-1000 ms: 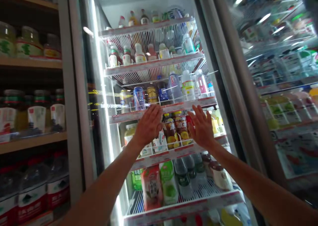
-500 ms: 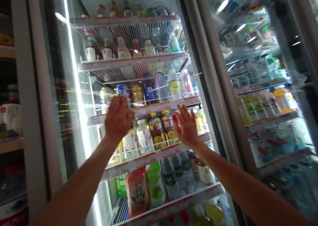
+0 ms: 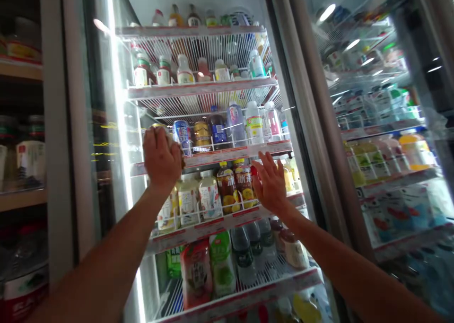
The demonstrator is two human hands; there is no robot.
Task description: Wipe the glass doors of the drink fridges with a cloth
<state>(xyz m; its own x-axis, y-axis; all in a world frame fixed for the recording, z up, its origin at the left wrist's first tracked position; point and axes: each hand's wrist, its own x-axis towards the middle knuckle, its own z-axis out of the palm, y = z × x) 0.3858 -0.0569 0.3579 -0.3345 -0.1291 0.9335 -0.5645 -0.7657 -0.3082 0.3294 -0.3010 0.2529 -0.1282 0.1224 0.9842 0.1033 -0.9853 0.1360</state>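
My left hand (image 3: 161, 160) is raised before the left end of the third shelf, fingers curled round a small brownish edge of something, mostly hidden by the palm. It covers part of a can there, and a blue can (image 3: 182, 136) stands just to its right. Lower and to the right, my right hand (image 3: 271, 183) has its fingers spread, with nothing seen in it. Dark iced tea bottles (image 3: 244, 183) with yellow caps stand beside it on the fourth shelf. Whether either hand touches glass or a shelf cannot be made out.
Drinks fill the lit cooler's wire shelves. Price strips (image 3: 213, 223) run along the shelf fronts. Red (image 3: 196, 273) and green pouches (image 3: 222, 264) stand low down. A metal door frame (image 3: 312, 100) rises at right, beside another stocked cooler. Shelves with jars (image 3: 30, 160) are at left.
My left hand has moved slightly left and up, towards the can at the shelf's end. My right hand stays much the same, fingers still spread. The view has shifted slightly.
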